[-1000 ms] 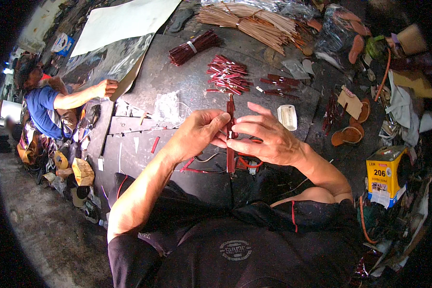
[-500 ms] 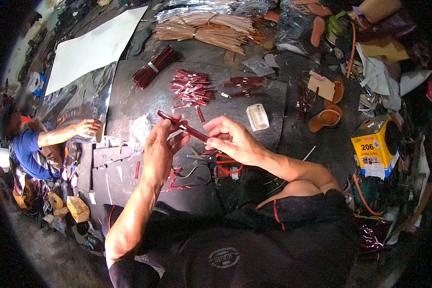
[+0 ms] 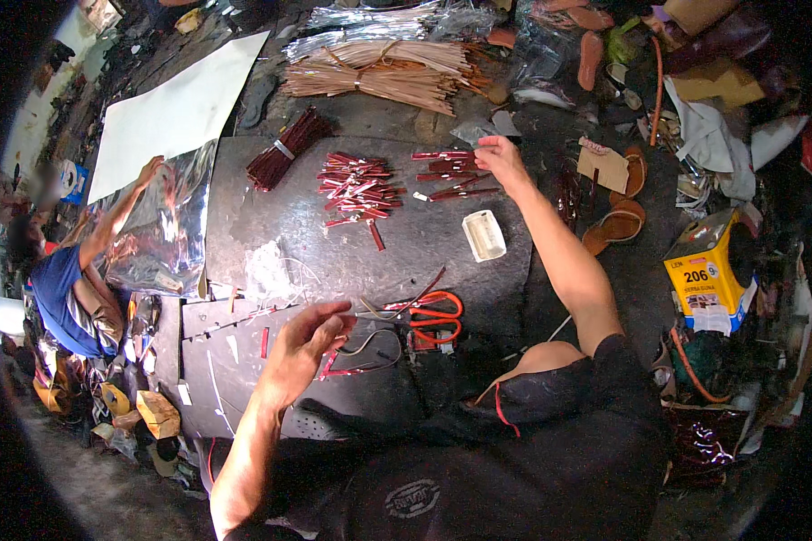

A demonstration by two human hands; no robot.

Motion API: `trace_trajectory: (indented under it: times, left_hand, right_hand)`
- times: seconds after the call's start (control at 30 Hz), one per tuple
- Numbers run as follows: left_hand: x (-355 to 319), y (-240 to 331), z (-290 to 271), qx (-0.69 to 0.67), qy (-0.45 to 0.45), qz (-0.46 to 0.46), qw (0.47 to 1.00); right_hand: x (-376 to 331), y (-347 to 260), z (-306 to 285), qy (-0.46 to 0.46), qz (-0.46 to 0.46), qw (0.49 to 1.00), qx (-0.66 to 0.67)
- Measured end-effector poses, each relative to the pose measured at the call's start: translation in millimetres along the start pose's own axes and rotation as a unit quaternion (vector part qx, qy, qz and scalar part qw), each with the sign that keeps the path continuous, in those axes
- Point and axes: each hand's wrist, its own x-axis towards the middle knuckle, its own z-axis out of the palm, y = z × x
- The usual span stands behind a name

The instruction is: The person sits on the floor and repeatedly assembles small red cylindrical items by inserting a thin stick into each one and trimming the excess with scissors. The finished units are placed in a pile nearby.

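Note:
My right hand [image 3: 502, 164] is stretched out over a small group of dark red strips [image 3: 460, 191]. Its fingertips close at the right end of one dark red strip [image 3: 438, 155] there. Nearer to me, my left hand [image 3: 305, 350] hovers above the dark work surface, fingers loosely bent and apart, holding nothing. Beyond it lies a pile of short dark red strips [image 3: 359, 185] with pale ends. Scissors with orange handles [image 3: 435, 317] lie to the right of my left hand, beside thin loose strips. A whitish rectangular tray [image 3: 484, 236] sits below my right hand.
A tied dark red bundle [image 3: 287, 149] and a large tan bundle [image 3: 379, 77] lie farther back. At left, another person's arm [image 3: 113, 216] reaches over clear plastic sheeting [image 3: 176, 225] near a white sheet [image 3: 176, 113]. Sandals [image 3: 615, 225] and a yellow box [image 3: 699, 270] are at right.
Both hands held one dark red strip between them; they have parted. My right hand moved far and right with it to the small group. My left hand let go and drew nearer.

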Motion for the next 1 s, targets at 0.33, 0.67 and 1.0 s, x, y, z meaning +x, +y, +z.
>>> trace_trajectory:
  times: [0.33,0.67,1.0]
  left_hand:
    - [-37.7,0.1,-9.3,0.062,0.017,-0.026,0.998]
    - [-54.6,4.9,-21.5,0.224,0.066,0.047,0.971]
    - [-24.2,-49.9,-52.8,0.534,0.037,0.073,0.842]
  right_hand:
    - [-19.8,57.1,-23.7,-0.098,-0.012,0.94,-0.328]
    - [-46.4,-59.3,85.8,-0.249,-0.212,0.824,-0.462]
    - [-47.0,22.6,211.5,-0.318,-0.383,0.762,-0.414]
